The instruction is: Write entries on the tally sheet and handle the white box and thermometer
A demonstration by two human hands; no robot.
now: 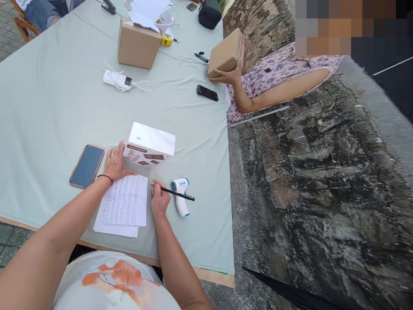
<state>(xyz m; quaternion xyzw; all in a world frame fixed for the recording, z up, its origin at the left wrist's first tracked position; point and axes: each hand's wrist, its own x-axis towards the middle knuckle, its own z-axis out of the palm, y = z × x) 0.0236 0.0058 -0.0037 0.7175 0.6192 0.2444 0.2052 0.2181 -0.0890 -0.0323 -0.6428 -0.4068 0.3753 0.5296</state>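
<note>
My left hand (pixel 116 165) lies with fingers spread at the top edge of some printed sheets (pixel 125 202), its fingertips beside a white box (pixel 150 144) with brown lettering. Rows of small print fill the upper sheet, and a circled mark shows at its left. In my right hand (pixel 160 200) a black pen (pixel 177 193) is pinched, its tip pointing left, just right of the papers. Next to that hand lies a white and blue infrared thermometer (pixel 180 196), partly crossed by the pen. A smartphone (pixel 87 166) rests left of my left hand.
Across the cloth-covered table (pixel 58 142), another person's hands hold a cardboard box (pixel 225 54). A second carton (pixel 138 46), a white device with a cable (pixel 116 80), a black phone (pixel 207 92), a marker (pixel 201 57), a yellow tape measure (pixel 167 40) and a black case (pixel 209 13) lie farther back.
</note>
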